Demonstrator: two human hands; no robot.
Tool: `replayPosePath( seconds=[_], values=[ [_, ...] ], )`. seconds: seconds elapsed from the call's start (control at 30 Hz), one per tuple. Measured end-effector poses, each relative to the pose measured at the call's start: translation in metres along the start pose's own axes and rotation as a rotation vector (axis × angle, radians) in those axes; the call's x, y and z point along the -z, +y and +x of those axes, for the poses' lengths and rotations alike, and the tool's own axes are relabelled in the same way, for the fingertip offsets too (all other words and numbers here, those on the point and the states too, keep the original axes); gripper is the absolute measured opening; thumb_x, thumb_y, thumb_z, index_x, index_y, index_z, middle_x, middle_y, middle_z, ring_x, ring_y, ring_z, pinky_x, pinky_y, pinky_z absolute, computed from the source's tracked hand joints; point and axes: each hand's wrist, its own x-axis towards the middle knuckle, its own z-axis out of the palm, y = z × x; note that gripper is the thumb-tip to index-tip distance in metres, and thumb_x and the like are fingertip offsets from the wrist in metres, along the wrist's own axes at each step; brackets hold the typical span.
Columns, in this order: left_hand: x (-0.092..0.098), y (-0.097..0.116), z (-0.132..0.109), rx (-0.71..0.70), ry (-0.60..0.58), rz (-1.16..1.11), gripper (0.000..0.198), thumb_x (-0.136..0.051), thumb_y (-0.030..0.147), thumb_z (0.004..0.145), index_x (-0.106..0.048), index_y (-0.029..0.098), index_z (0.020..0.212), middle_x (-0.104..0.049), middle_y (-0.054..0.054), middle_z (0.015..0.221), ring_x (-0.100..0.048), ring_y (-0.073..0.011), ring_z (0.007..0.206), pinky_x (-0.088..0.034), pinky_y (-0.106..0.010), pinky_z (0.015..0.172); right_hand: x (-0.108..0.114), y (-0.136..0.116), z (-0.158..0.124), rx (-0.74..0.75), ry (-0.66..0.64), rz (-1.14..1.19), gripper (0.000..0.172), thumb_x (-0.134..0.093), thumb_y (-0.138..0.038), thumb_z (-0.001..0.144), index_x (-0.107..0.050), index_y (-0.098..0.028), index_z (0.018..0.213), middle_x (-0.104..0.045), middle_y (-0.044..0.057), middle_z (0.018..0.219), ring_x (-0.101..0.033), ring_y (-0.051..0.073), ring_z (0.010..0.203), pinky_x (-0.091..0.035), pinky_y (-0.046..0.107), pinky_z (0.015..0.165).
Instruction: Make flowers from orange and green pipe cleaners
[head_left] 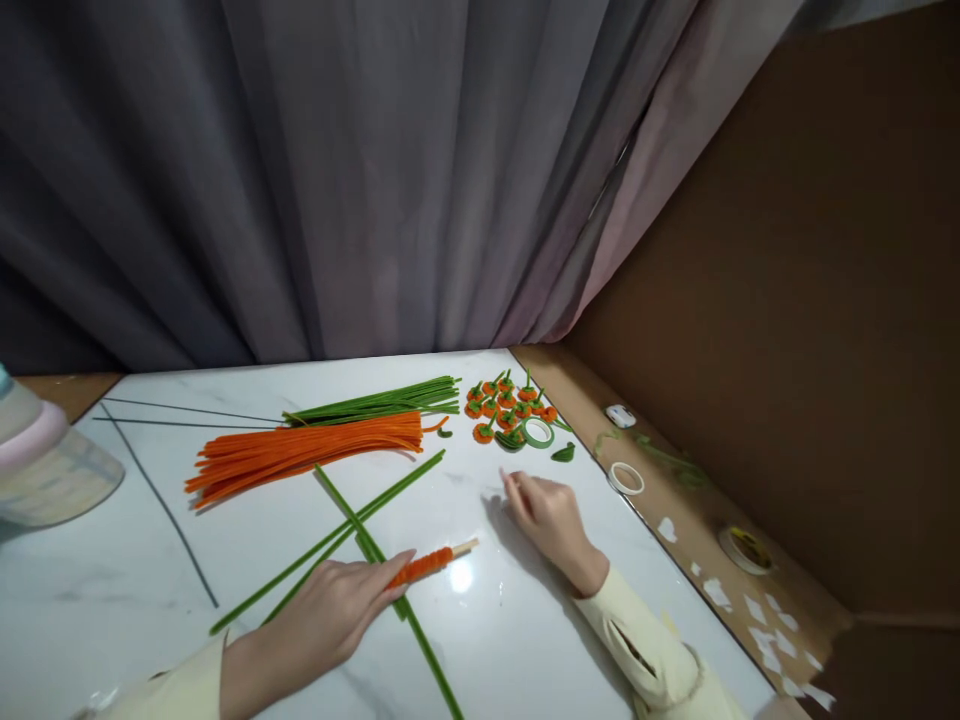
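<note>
My left hand (pixel 337 605) is closed around a wooden stick (pixel 466 547) wound with an orange pipe cleaner (pixel 424 567); the bare end of the stick points right. Under and around that hand lie several long green pipe cleaners (pixel 401 488), crossing one another on the table. Off to the right, my right hand (pixel 547 520) hovers apart from the stick with its fingers curled and thumb pressed to the index finger. Whatever it may pinch is too small to make out.
Behind lie a bundle of orange pipe cleaners (pixel 315 450) and a green bundle (pixel 375 402). Several small orange pumpkins (pixel 507 417) with green stems cluster beside a green tape roll (pixel 538 432). A plastic container (pixel 60 480) stands left; more tape (pixel 626 479) and paper scraps (pixel 765 645) are right.
</note>
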Motion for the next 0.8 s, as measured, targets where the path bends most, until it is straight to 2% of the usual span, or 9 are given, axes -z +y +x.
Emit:
replayPosePath(
  seconds=[0.1,0.2,0.27,0.33,0.47,0.53,0.63,0.7,0.8],
  values=[
    [0.005,0.001,0.002,0.103,-0.053,-0.041,0.031,-0.031,0.029,0.095,-0.050,0.023,0.119,-0.068,-0.001,0.071,-0.063,-0.0162,0.056,-0.047,-0.021,0.052,0.025,0.022,0.011,-0.178,0.207,-0.163,0.035,-0.044,-0.034,0.087,-0.045,-0.019,0.055,-0.043,0.004,0.053,-0.034,0.014,0.051,-0.016,0.028,0.053],
    [0.010,0.002,0.004,0.248,-0.057,-0.138,0.030,-0.030,0.032,0.095,-0.055,0.022,0.109,-0.066,-0.001,0.073,-0.062,-0.0159,0.059,-0.046,-0.022,0.055,0.049,0.045,0.015,-0.340,0.305,-0.337,0.028,-0.044,-0.032,0.086,-0.052,-0.016,0.064,-0.051,0.009,0.063,-0.042,0.018,0.061,-0.015,0.027,0.053],
    [0.013,0.001,0.007,0.349,-0.035,-0.223,0.031,-0.029,0.034,0.095,-0.056,0.021,0.101,-0.066,-0.002,0.076,-0.061,-0.0160,0.064,-0.046,-0.023,0.059,0.058,0.057,0.014,-0.460,0.130,-0.668,0.030,-0.046,-0.035,0.087,-0.055,-0.015,0.067,-0.058,0.012,0.074,-0.050,0.023,0.072,-0.021,0.027,0.054],
    [0.014,-0.001,0.009,0.440,-0.009,-0.321,0.030,-0.030,0.036,0.094,-0.055,0.020,0.096,-0.064,-0.002,0.079,-0.059,-0.0158,0.069,-0.046,-0.023,0.063,0.061,0.063,0.013,-0.536,-0.080,-0.840,0.036,-0.047,-0.045,0.087,-0.058,-0.014,0.072,-0.062,0.014,0.079,-0.054,0.028,0.080,-0.028,0.029,0.057],
    [0.014,-0.006,0.010,0.545,0.007,-0.475,0.033,-0.031,0.040,0.094,-0.052,0.018,0.080,-0.054,0.001,0.063,-0.051,-0.0130,0.059,-0.043,-0.023,0.062,0.053,0.063,0.012,-0.605,-0.308,-0.893,0.036,-0.044,-0.044,0.090,-0.056,-0.010,0.092,-0.065,0.016,0.080,-0.059,0.031,0.086,-0.035,0.034,0.066],
    [0.014,-0.007,0.010,0.560,0.014,-0.501,0.033,-0.032,0.041,0.093,-0.053,0.018,0.083,-0.054,0.001,0.066,-0.051,-0.0132,0.061,-0.043,-0.023,0.063,0.048,0.061,0.012,-0.586,-0.323,-0.890,0.026,-0.042,-0.031,0.091,-0.053,-0.008,0.098,-0.066,0.017,0.080,-0.061,0.030,0.084,-0.036,0.035,0.069],
    [0.017,-0.007,0.010,0.548,0.022,-0.515,0.033,-0.034,0.041,0.092,-0.053,0.018,0.105,-0.062,-0.003,0.086,-0.055,-0.0160,0.076,-0.045,-0.026,0.072,0.044,0.058,0.012,-0.552,-0.282,-0.871,0.018,-0.041,-0.015,0.085,-0.051,-0.009,0.098,-0.066,0.016,0.077,-0.062,0.029,0.077,-0.036,0.034,0.068],
    [0.020,-0.005,0.010,0.522,-0.001,-0.528,0.035,-0.035,0.041,0.092,-0.053,0.019,0.111,-0.062,-0.005,0.094,-0.056,-0.0173,0.084,-0.044,-0.027,0.077,0.045,0.056,0.012,-0.554,-0.248,-0.837,0.019,-0.042,-0.014,0.081,-0.050,-0.010,0.098,-0.065,0.014,0.073,-0.062,0.028,0.070,-0.035,0.032,0.061],
    [0.023,-0.004,0.011,0.503,-0.014,-0.551,0.035,-0.034,0.041,0.093,-0.056,0.018,0.107,-0.062,-0.004,0.089,-0.056,-0.0175,0.083,-0.045,-0.026,0.076,0.049,0.054,0.011,-0.575,-0.175,-0.739,0.023,-0.044,-0.018,0.078,-0.049,-0.013,0.099,-0.063,0.012,0.072,-0.059,0.027,0.063,-0.032,0.029,0.050]
  ],
)
